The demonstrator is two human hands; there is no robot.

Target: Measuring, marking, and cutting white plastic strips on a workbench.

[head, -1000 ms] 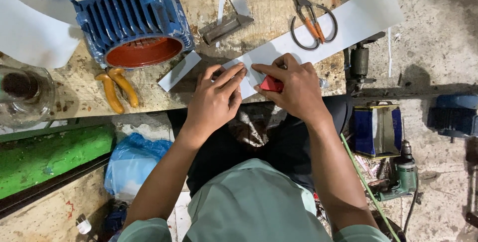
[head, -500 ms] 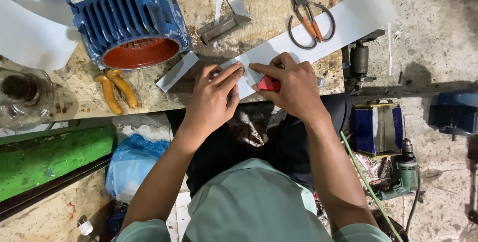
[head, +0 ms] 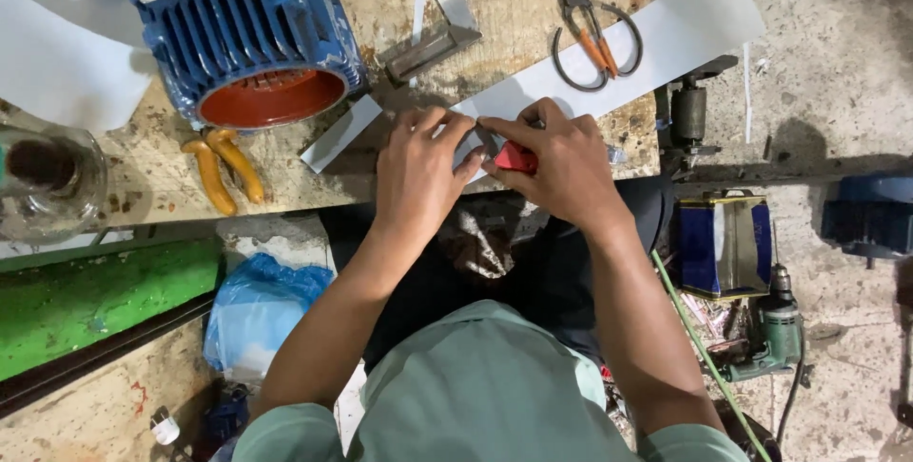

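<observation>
While my left hand (head: 418,172) presses flat on the white strip (head: 609,63), fingers together, my right hand (head: 561,163) closes around a red cutter (head: 514,157), pinching it against the strip's near edge. The strip runs diagonally across the wooden bench (head: 285,172), from under my fingers up past the scissors (head: 590,29) and out over the bench's right edge. Beside the left hand stand a blue motor (head: 247,34), a metal square (head: 433,34) and yellow-handled pliers (head: 223,167). Compared with a second ago, both hands sit almost unchanged; the left fingertips have drawn closer to the cutter.
</observation>
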